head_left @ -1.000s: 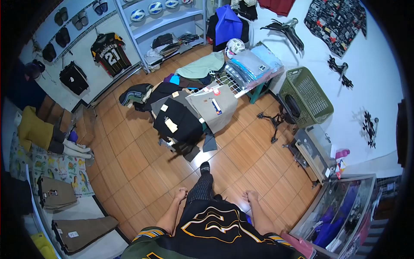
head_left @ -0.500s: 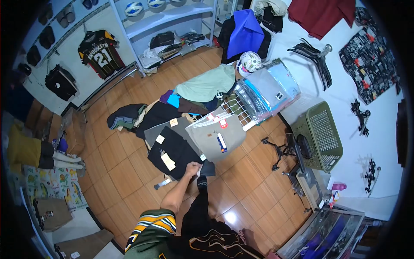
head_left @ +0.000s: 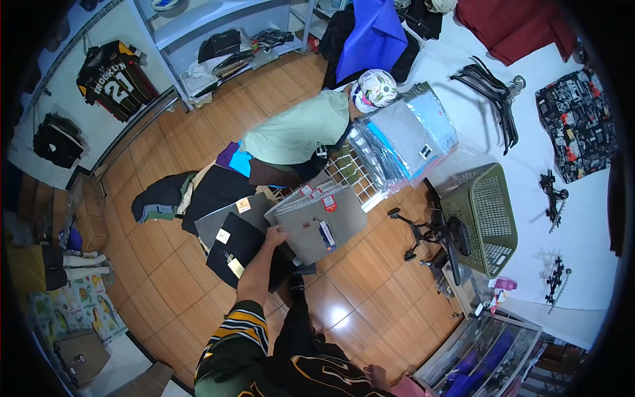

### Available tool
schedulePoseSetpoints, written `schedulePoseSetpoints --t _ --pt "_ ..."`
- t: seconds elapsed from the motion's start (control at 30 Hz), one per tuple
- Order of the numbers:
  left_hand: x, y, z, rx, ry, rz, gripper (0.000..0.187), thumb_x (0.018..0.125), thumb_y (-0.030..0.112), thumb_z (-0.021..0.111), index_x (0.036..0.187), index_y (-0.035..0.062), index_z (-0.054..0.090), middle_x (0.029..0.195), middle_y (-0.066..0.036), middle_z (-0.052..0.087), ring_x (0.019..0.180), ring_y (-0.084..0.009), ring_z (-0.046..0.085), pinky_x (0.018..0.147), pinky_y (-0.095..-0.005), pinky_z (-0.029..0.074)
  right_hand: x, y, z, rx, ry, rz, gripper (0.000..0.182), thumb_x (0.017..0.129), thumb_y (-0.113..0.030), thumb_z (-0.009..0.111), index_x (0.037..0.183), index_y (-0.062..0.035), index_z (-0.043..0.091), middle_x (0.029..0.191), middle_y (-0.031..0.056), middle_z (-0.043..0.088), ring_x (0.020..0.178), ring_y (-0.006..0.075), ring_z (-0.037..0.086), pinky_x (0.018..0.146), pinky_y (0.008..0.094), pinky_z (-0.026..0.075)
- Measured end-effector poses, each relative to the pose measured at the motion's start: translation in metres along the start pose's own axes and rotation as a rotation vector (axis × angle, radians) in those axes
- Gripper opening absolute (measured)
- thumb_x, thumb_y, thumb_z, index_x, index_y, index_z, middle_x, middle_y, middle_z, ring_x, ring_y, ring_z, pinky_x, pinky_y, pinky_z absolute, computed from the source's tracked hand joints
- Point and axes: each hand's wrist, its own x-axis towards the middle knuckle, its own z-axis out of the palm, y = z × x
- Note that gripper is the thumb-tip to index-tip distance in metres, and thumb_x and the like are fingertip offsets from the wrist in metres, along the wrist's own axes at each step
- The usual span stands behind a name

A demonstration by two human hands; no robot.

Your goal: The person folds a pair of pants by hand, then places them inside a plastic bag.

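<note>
My left hand (head_left: 276, 235) is at the left edge of a folded grey garment (head_left: 311, 228) with red tags, beside a folded black garment (head_left: 235, 245) with a cream tag. Its fingers look pressed together; what they hold, if anything, is hidden. Part of a dark grey garment (head_left: 211, 218) shows beneath the black one. Low in the view, my right hand (head_left: 377, 376) is near my dark clothing, away from the garments, and its fingers are too dim to read.
A white wire rack (head_left: 348, 173) lies under the garments, with plastic-wrapped packs (head_left: 403, 139) on it. A person in a pale green shirt (head_left: 301, 129) is bent at the rack's far side. A green basket (head_left: 489, 218) and a black-legged stand (head_left: 423, 231) are at the right.
My left hand has moved up and left, from the black garment's lower corner to the grey garment's edge. The camera view has shifted.
</note>
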Motion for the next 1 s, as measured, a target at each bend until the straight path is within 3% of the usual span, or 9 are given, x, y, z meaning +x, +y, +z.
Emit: schedulePoseSetpoints --t 0.07,0.13,0.2,0.23,0.4,0.53,0.8,0.93,1.0 --pt "-0.002 0.016 -0.008 -0.085 -0.029 0.015 0.067 0.070 0.038 0.085 0.123 0.0004 0.068 0.118 -0.017 0.071 0.112 -0.0281 0.068 0.096 -0.0370 0.052 0.012 -0.004 -0.006 0.008 -0.006 -0.005 0.019 0.096 -0.015 0.056 0.101 0.0019 0.061 0.088 0.0163 0.070 0.060 0.0249 0.065 0.047 0.0310 0.049" --pt "0.010 0.012 0.005 -0.023 0.040 0.034 0.064 0.071 0.037 0.085 0.122 0.0017 0.069 0.114 -0.017 0.073 0.107 -0.0282 0.070 0.094 -0.0369 0.054 0.064 0.012 -0.028 0.113 -0.199 -0.047 0.019 0.096 -0.015 0.057 0.104 0.0024 0.059 0.090 0.0176 0.070 0.063 0.0260 0.068 0.046 0.0314 0.051" --pt "0.002 0.012 0.006 0.044 0.115 0.048 0.060 0.072 0.036 0.085 0.120 0.0031 0.071 0.109 -0.017 0.074 0.101 -0.0283 0.071 0.091 -0.0367 0.055 0.036 -0.022 -0.005 0.025 -0.071 -0.095 0.019 0.096 -0.015 0.057 0.104 0.0027 0.059 0.089 0.0179 0.070 0.066 0.0265 0.070 0.046 0.0322 0.053" --pt "-0.017 0.027 0.001 -0.021 0.180 0.087 0.052 0.071 0.032 0.086 0.113 0.0039 0.073 0.102 -0.016 0.074 0.095 -0.0282 0.072 0.086 -0.0370 0.055 0.018 -0.044 0.010 -0.059 0.055 -0.147 0.020 0.096 -0.015 0.058 0.105 0.0030 0.059 0.089 0.0183 0.070 0.068 0.0271 0.071 0.047 0.0330 0.054" --pt "-0.069 0.065 0.015 -0.193 0.428 0.134 0.024 0.067 0.014 0.084 0.082 0.0050 0.068 0.078 -0.012 0.070 0.075 -0.0269 0.070 0.072 -0.0401 0.055 0.027 -0.098 0.036 -0.132 -0.007 -0.242 0.021 0.096 -0.015 0.059 0.108 0.0026 0.058 0.092 0.0170 0.070 0.070 0.0253 0.072 0.052 0.0350 0.058" --pt "-0.102 0.089 0.045 -0.358 0.530 0.085 0.023 0.072 0.014 0.078 0.084 0.0013 0.064 0.076 -0.013 0.068 0.073 -0.0277 0.068 0.070 -0.0407 0.054 0.032 -0.145 0.058 -0.203 -0.063 -0.339 0.023 0.097 -0.016 0.059 0.112 0.0013 0.059 0.096 0.0181 0.072 0.072 0.0256 0.073 0.056 0.0353 0.059" --pt "-0.188 0.100 0.103 -0.395 0.310 0.315 0.018 0.081 0.016 0.065 0.087 -0.0001 0.059 0.067 -0.013 0.058 0.060 -0.0212 0.053 0.058 -0.0391 0.044 0.052 -0.252 0.095 -0.339 -0.240 -0.505 0.023 0.097 -0.016 0.059 0.113 -0.0007 0.060 0.096 0.0152 0.071 0.074 0.0226 0.071 0.059 0.0337 0.058" --pt "-0.253 0.144 0.103 -0.563 0.304 0.043 0.016 0.083 0.014 0.062 0.093 0.0013 0.065 0.065 -0.005 0.056 0.063 -0.0151 0.053 0.059 -0.0360 0.044 0.069 -0.316 0.104 -0.474 -0.395 -0.599 0.019 0.097 -0.015 0.057 0.109 -0.0006 0.061 0.095 0.0131 0.071 0.074 0.0201 0.070 0.059 0.0322 0.057" --pt "-0.272 0.153 0.111 -0.466 0.314 0.221 0.017 0.084 0.010 0.058 0.096 0.0001 0.065 0.068 -0.002 0.054 0.068 -0.0130 0.051 0.064 -0.0325 0.043 0.080 -0.346 0.106 -0.547 -0.465 -0.631 0.018 0.097 -0.014 0.057 0.108 -0.0007 0.062 0.095 0.0124 0.071 0.074 0.0195 0.070 0.058 0.0317 0.057"
